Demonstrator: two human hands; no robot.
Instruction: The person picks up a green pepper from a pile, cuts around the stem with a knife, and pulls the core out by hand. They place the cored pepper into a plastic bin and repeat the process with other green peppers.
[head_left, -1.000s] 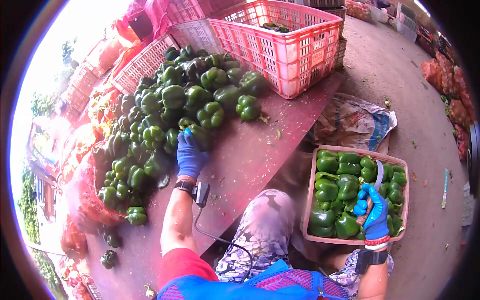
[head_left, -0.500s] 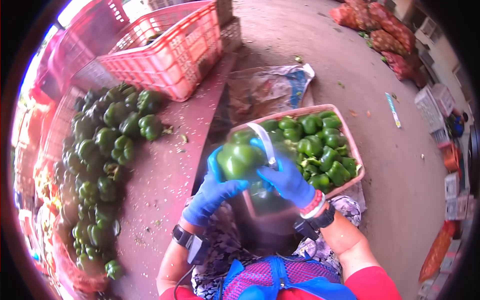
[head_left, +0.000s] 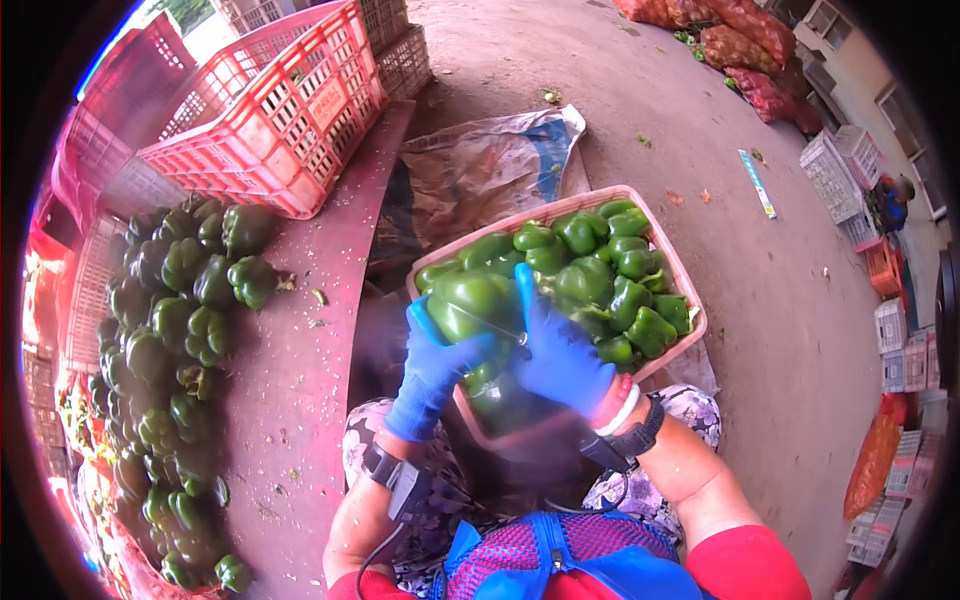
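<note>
In my blue-gloved left hand [head_left: 430, 370] is a large green bell pepper [head_left: 468, 303], gripped between thumb and fingers above the crate. Close on its right side is my right hand [head_left: 562, 355], gloved too and blurred, with a finger pointing up along the pepper. A thin knife blade [head_left: 500, 329] shows nearly edge-on from the right hand against the pepper; its handle is hidden in the glove. Below both hands stands a pink plastic crate [head_left: 698, 318] full of green bell peppers [head_left: 585, 283].
A long heap of green peppers [head_left: 170, 345] lies on the reddish board [head_left: 290, 400] to the left. Beyond it stands a red slatted crate [head_left: 290, 130]. A crumpled sack [head_left: 470, 180] lies behind the pepper crate. Filled net sacks [head_left: 745, 50] and stacked crates [head_left: 835, 180] line the right.
My view has shifted, so surroundings appear further left and higher. The knife has turned from a broad curved blade above the right hand to a thin edge at the pepper.
</note>
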